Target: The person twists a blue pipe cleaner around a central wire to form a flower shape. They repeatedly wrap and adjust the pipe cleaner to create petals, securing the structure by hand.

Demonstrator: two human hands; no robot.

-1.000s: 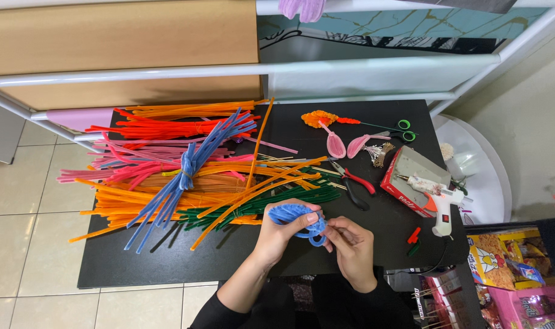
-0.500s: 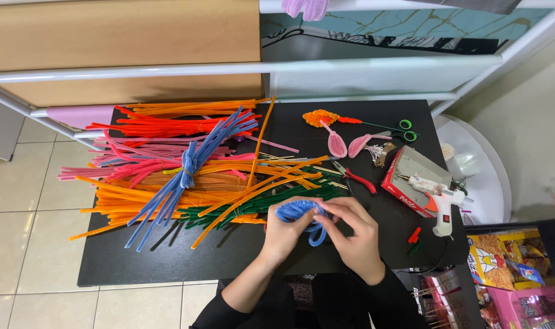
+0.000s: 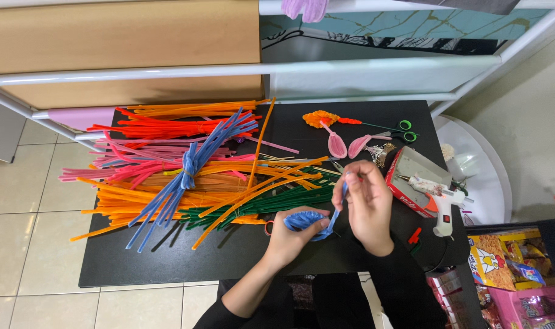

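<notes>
My left hand (image 3: 293, 240) grips a looped bundle of blue pipe cleaner (image 3: 303, 220) just above the black table (image 3: 168, 262). A loose end of the same blue pipe cleaner rises to my right hand (image 3: 363, 204), which pinches it between thumb and fingers. Both hands hover over the table's front middle, right beside the pile of green pipe cleaners (image 3: 265, 202).
Bundles of orange (image 3: 137, 204), pink (image 3: 131, 167), red (image 3: 162, 127) and blue pipe cleaners (image 3: 189, 161) cover the table's left. Pink petals (image 3: 337, 145), an orange flower (image 3: 320, 117), green scissors (image 3: 402, 129), a red box (image 3: 411, 176) and a glue gun (image 3: 442, 198) lie to the right.
My right hand has lifted up and away from the left, drawing the blue pipe cleaner's end upward. The left hand keeps hold of the blue loops.
</notes>
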